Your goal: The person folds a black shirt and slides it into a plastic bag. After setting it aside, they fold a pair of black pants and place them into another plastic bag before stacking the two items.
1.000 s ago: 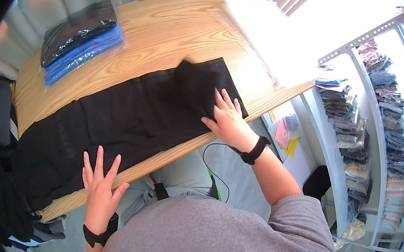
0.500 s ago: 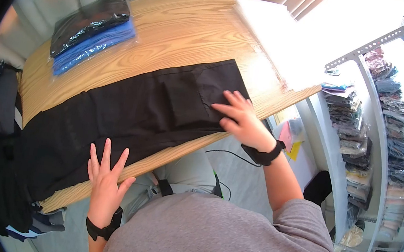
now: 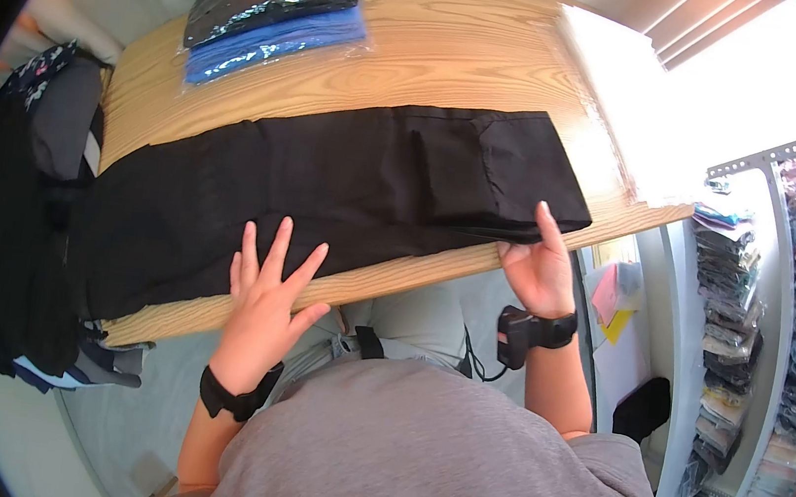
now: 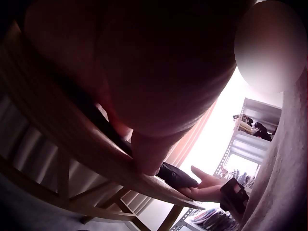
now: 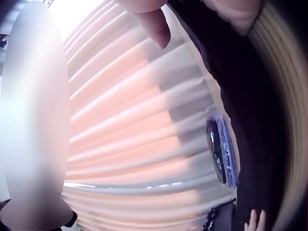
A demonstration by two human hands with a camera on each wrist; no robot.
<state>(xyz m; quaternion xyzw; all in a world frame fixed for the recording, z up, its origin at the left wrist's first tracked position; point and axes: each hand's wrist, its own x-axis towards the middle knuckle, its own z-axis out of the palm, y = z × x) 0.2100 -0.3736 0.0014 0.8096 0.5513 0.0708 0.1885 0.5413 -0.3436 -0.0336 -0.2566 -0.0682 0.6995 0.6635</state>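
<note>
A long black garment (image 3: pixel 328 170), resembling folded trousers, lies along the near edge of the wooden table, its right end folded over into a flat flap (image 3: pixel 458 166). My left hand (image 3: pixel 264 302) rests on its near edge with spread, straight fingers. At the right end, my right hand (image 3: pixel 542 271) is turned palm up, its fingers partly hidden under the garment's near edge. The thumb stands up, apart from the cloth, as the left wrist view shows beside the same right hand (image 4: pixel 204 185). In the right wrist view, fingers (image 5: pixel 236 14) show close to the black cloth (image 5: pixel 231 72).
Plastic-wrapped black and blue folded clothes (image 3: pixel 276 25) are stacked at the back left of the table (image 3: pixel 462 48). Clear plastic sheets (image 3: pixel 614 106) lie at its right end. Dark clothes (image 3: pixel 16 202) hang at the left. Shelves (image 3: pixel 722 318) of bagged garments stand to the right.
My right hand has gone from lying palm down on the folded flap to palm up at the near edge. The flap now lies flat. My left hand stays on the garment; the head view has shifted.
</note>
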